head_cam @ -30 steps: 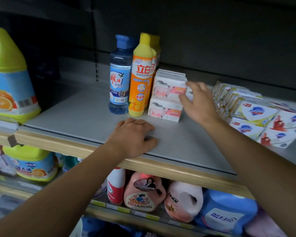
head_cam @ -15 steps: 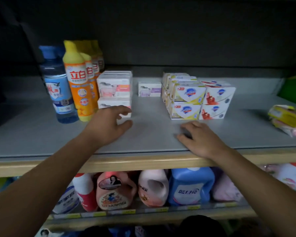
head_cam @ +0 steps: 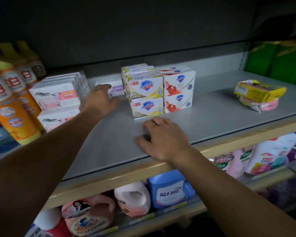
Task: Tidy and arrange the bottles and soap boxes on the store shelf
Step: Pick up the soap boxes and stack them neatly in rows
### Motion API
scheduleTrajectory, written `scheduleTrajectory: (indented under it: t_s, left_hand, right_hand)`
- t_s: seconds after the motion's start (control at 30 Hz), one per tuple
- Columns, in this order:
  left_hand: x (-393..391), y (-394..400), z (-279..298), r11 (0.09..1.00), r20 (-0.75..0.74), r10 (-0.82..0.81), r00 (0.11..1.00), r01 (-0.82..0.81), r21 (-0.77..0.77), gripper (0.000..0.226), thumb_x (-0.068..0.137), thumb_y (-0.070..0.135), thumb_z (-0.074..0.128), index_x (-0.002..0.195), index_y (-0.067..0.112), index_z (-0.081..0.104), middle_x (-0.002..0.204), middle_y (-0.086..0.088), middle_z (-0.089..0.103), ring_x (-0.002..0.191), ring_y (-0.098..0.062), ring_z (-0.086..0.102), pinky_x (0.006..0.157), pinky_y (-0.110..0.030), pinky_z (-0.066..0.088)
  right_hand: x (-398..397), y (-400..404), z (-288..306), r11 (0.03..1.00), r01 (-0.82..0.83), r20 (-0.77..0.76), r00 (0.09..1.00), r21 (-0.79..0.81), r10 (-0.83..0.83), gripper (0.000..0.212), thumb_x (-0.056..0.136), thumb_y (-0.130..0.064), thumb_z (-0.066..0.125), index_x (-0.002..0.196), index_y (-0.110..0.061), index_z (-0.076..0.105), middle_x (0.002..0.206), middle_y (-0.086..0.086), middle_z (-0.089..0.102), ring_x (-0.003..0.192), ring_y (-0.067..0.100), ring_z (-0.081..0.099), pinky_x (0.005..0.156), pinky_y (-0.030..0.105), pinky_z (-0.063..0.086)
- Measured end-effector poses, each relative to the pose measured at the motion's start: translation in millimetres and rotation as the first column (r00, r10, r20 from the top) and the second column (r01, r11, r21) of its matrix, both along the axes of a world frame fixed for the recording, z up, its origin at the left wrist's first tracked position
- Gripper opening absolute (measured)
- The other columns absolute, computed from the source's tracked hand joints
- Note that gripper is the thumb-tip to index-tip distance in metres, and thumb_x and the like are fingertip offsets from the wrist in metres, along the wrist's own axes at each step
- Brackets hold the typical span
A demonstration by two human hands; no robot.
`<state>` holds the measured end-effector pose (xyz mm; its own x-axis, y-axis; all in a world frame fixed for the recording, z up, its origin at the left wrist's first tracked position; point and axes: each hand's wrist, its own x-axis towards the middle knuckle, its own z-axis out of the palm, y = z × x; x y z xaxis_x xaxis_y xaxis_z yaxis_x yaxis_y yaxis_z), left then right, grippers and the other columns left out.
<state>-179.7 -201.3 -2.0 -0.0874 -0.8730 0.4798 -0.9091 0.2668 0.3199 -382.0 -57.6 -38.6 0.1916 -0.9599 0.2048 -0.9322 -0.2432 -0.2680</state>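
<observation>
Far left, tall orange dish-soap bottles w/ yellow caps [head_cam: 15, 106] stood in a row, blurred. Next to them, a stack of white-and-pink soap boxes [head_cam: 58, 98]. Left hand [head_cam: 101, 100] reached btwn that stack & the Safeguard boxes, fingers loosely spread at a small white-and-lilac soap box [head_cam: 117, 88] near the back; contact unclear. White-yellow Safeguard boxes [head_cam: 146, 98] & white-red ones [head_cam: 178, 93] sat stacked two high, touching. Right hand [head_cam: 162, 139] rested on the grey metal shelf [head_cam: 220, 117], fingers curled, holding nothing. Far right, a crumpled yellow-and-pink wrapped soap pack [head_cam: 260, 94] lay apart.
</observation>
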Motion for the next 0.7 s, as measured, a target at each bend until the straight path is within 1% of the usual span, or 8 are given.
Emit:
scheduleTrajectory:
  t_s: [0.1,0.17,0.27,0.37,0.43,0.53,0.63,0.7]
  left_hand:
    - [-9,-37,-7,0.999,0.036,0.046,0.998,-0.047,0.016,0.058,0.091,0.028,0.058,0.140,0.002,0.043,0.143,-0.024,0.043,0.131,-0.039,0.041,0.110,-0.041,0.034]
    - [-13,-61,-10,0.995,0.079,0.094,0.992,-0.097,0.023,0.061,0.092,0.032,0.054,0.143,0.001,0.039,0.147,-0.024,0.038,0.136,-0.038,0.034,0.114,-0.041,0.028]
    - [-14,-91,-12,0.987,0.164,0.137,0.977,-0.148,0.056,0.064,0.094,0.038,0.050,0.146,0.006,0.032,0.153,-0.021,0.030,0.141,-0.040,0.025,0.115,-0.047,0.025]
    - [-11,-108,-14,0.972,0.223,0.130,0.966,-0.168,0.162,0.071,0.093,0.041,0.049,0.151,0.011,0.021,0.159,-0.018,0.016,0.144,-0.040,0.015,0.118,-0.048,0.018]
    - [-10,-112,-16,0.965,0.302,0.152,0.941,-0.207,0.161,0.075,0.090,0.042,0.051,0.152,0.016,0.016,0.157,-0.012,0.019,0.144,-0.039,0.015,0.115,-0.050,0.020]
    - [-11,-107,-13,0.957,0.340,0.247,0.908,-0.284,0.062,0.074,0.086,0.039,0.059,0.147,0.018,0.023,0.146,-0.012,0.027,0.135,-0.041,0.023,0.105,-0.054,0.027]
    - [-13,-100,-8,0.947,0.394,0.306,0.867,-0.318,-0.037,0.057,0.086,0.032,0.060,0.136,0.013,0.040,0.137,-0.016,0.033,0.128,-0.040,0.030,0.102,-0.054,0.030]
    - [-14,-97,-9,0.944,0.424,0.322,0.847,-0.321,-0.076,0.048,0.089,0.028,0.057,0.131,0.010,0.044,0.135,-0.018,0.040,0.126,-0.040,0.036,0.103,-0.052,0.031]
  right_hand:
    - [1,0,0,1.000,-0.001,0.022,1.000,-0.014,0.001,0.054,0.090,-0.060,0.039,0.129,-0.024,0.051,0.127,0.000,0.049,0.121,0.024,0.041,0.103,0.037,0.031]
    - [1,-1,-1,1.000,0.001,0.045,0.999,-0.027,0.000,0.051,0.089,-0.059,0.040,0.125,-0.025,0.051,0.123,-0.002,0.049,0.118,0.022,0.041,0.102,0.036,0.030]
    - [2,0,-3,0.999,0.007,0.075,0.997,-0.052,-0.003,0.048,0.087,-0.058,0.041,0.121,-0.026,0.052,0.120,-0.003,0.050,0.116,0.021,0.041,0.103,0.036,0.030]
    - [1,-2,-4,0.998,0.006,0.064,0.998,-0.063,-0.002,0.051,0.087,-0.060,0.038,0.122,-0.026,0.052,0.121,-0.003,0.050,0.117,0.022,0.041,0.103,0.037,0.031]
    - [1,-2,-4,0.997,0.009,0.056,0.998,-0.072,-0.005,0.053,0.086,-0.061,0.036,0.124,-0.026,0.050,0.122,-0.003,0.050,0.117,0.023,0.042,0.103,0.038,0.032]
    - [2,-2,-5,0.997,0.005,0.049,0.999,-0.080,-0.001,0.053,0.086,-0.061,0.036,0.125,-0.027,0.049,0.122,-0.003,0.049,0.117,0.022,0.042,0.103,0.037,0.032]
    - [3,-1,-4,0.997,0.008,0.051,0.999,-0.076,-0.004,0.053,0.086,-0.060,0.037,0.126,-0.027,0.049,0.123,-0.004,0.049,0.119,0.022,0.041,0.104,0.036,0.031]
    - [2,-1,-4,0.997,0.008,0.050,0.999,-0.078,-0.004,0.051,0.086,-0.060,0.038,0.125,-0.027,0.049,0.123,-0.004,0.049,0.118,0.022,0.041,0.103,0.035,0.031]
